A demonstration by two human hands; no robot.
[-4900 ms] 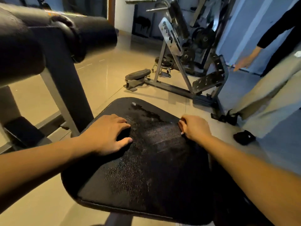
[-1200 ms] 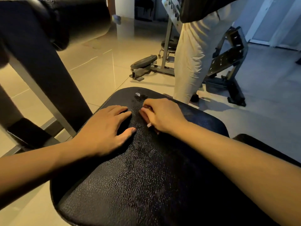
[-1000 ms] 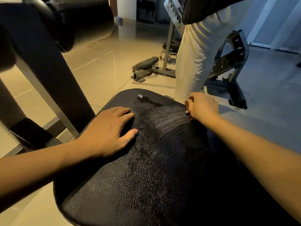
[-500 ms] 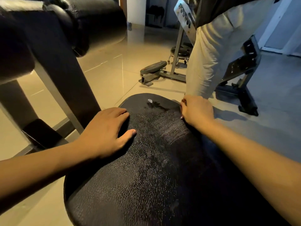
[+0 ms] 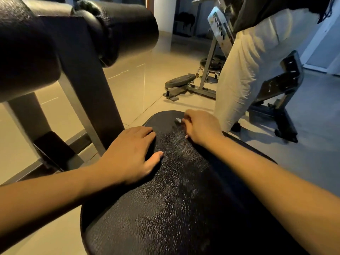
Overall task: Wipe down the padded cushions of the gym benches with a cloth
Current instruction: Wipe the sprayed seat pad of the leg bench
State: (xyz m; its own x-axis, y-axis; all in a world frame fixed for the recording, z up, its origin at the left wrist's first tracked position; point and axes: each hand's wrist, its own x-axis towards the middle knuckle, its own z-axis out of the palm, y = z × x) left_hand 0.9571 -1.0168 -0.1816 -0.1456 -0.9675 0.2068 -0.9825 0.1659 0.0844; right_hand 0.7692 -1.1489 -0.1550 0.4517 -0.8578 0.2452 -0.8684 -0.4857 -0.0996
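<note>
With my left grip (image 5: 128, 153) spread flat on the black, cracked-vinyl padded cushion (image 5: 174, 208) and my right grip (image 5: 200, 128) curled at its far end over a pale scrap of cloth (image 5: 186, 137), a hard stroke, I judged, could have snagged the small white nick (image 5: 178, 119) beside it.

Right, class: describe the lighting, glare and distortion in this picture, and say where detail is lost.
All in the head view: warm yellow light on the floor at left, cooler blue at right; a pale sheen across the middle of the cracked cushion; its near right side sinks into shadow; the wide lens bulges the close foam roller, which looks soft.
</note>
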